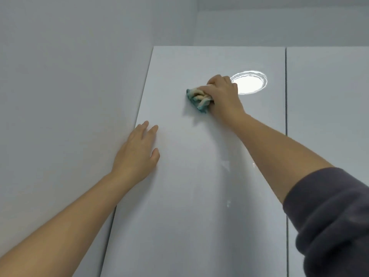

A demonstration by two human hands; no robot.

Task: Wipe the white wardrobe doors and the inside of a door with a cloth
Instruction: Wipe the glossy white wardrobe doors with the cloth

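Note:
A glossy white wardrobe door (199,186) fills the middle of the view, closed, its top edge near the ceiling. My right hand (223,94) presses a bunched teal and cream cloth (199,98) against the upper part of this door. My left hand (137,152) lies flat and open on the door's left edge, fingers spread, lower than the cloth. A second white door (327,108) adjoins on the right, across a narrow dark gap.
A plain pale wall (60,96) runs along the left of the wardrobe. A bright oval reflection of a ceiling lamp (249,84) shines on the door just right of my right hand. My dark sleeve (329,226) is pushed up at the lower right.

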